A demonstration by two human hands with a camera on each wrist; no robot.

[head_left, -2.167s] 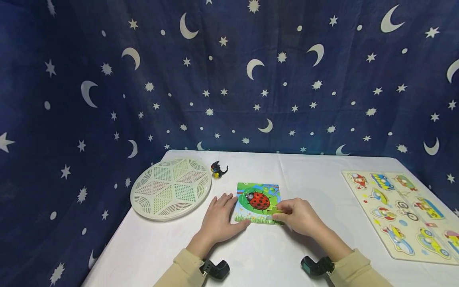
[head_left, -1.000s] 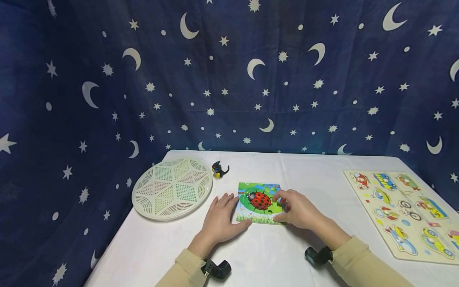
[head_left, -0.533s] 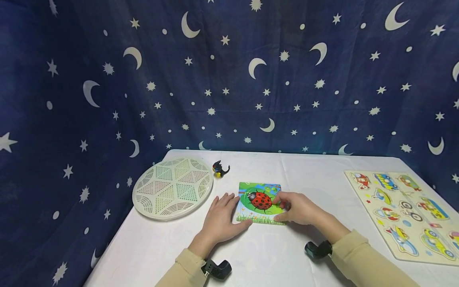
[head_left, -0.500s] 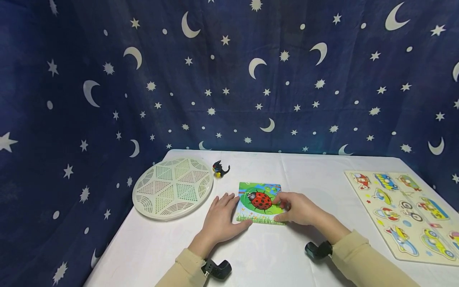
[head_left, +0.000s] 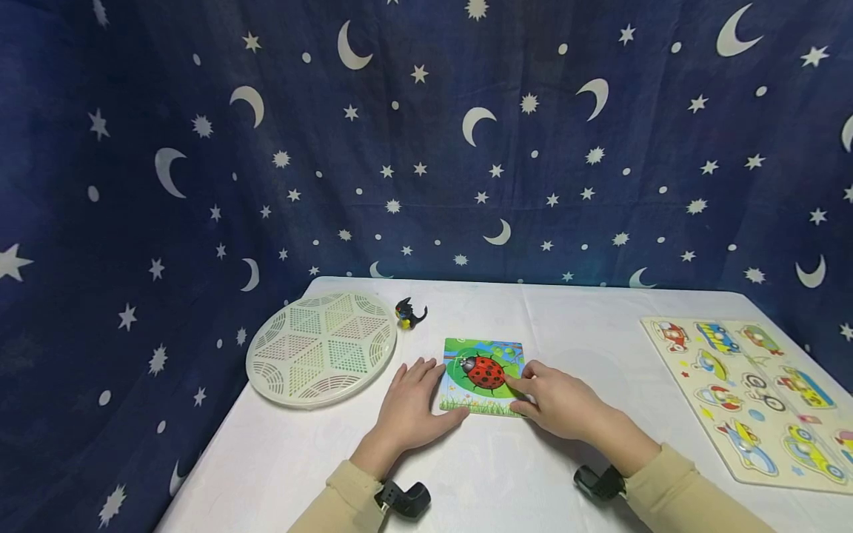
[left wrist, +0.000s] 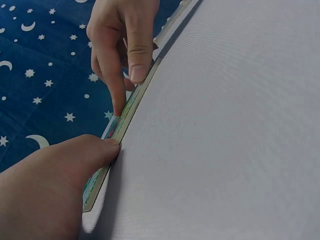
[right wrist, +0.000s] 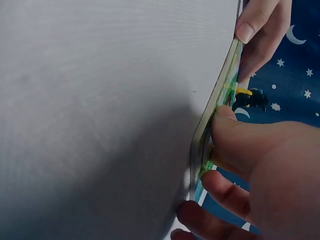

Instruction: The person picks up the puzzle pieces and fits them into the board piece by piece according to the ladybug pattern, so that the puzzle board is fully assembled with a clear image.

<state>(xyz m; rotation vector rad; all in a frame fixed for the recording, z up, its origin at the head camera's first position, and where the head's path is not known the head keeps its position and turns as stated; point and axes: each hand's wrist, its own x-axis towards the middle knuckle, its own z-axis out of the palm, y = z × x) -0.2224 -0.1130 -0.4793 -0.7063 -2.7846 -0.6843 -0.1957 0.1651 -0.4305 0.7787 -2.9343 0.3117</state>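
A small square ladybug jigsaw puzzle (head_left: 481,370) lies on the white table; its red, spotted ladybug picture sits on green and blue. My left hand (head_left: 409,411) rests along its left side, fingers fairly straight against the left edge and thumb on the front edge. From the right, my right hand (head_left: 563,400) reaches onto the puzzle, its index fingertip pressing near the ladybug's rear and its thumb by the front right edge. Seen edge-on in the left wrist view, the puzzle board (left wrist: 131,107) has that index finger pointing down onto it. Part of the puzzle's right side is hidden under my right hand.
A round pale lattice board (head_left: 320,349) with a coloured star pattern lies at the left. Behind the puzzle stands a small black toy figure (head_left: 409,314). A wooden peg puzzle (head_left: 746,400) with vehicle pictures lies at the right. A starry blue curtain (head_left: 426,148) hangs behind the table.
Earlier my right hand pinched a green puzzle piece over the puzzle's right part; now that piece lies in the picture and the index finger presses there. My left hand has stayed in place.
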